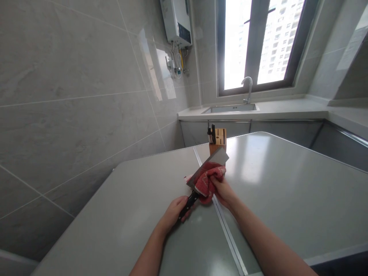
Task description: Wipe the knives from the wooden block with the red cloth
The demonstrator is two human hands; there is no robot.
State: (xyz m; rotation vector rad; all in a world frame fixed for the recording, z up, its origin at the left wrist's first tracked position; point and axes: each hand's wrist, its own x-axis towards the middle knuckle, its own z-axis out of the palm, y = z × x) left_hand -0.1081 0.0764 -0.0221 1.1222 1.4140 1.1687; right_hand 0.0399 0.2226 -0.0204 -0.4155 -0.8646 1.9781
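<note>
My left hand (174, 212) grips the black handle of a cleaver (217, 158), whose wide steel blade points up and away over the grey table (132, 214). My right hand (220, 188) holds a bunched red cloth (205, 180) pressed against the blade's lower side. The cloth wraps the part of the blade nearest the handle. Both hands hover above the seam between the two tabletops.
A wooden knife block (219, 137) with dark-handled knives stands at the table's far edge, just beyond the blade tip. Behind it run a counter with a sink (230, 109) and faucet (248, 89) under a window. A tiled wall closes the left side.
</note>
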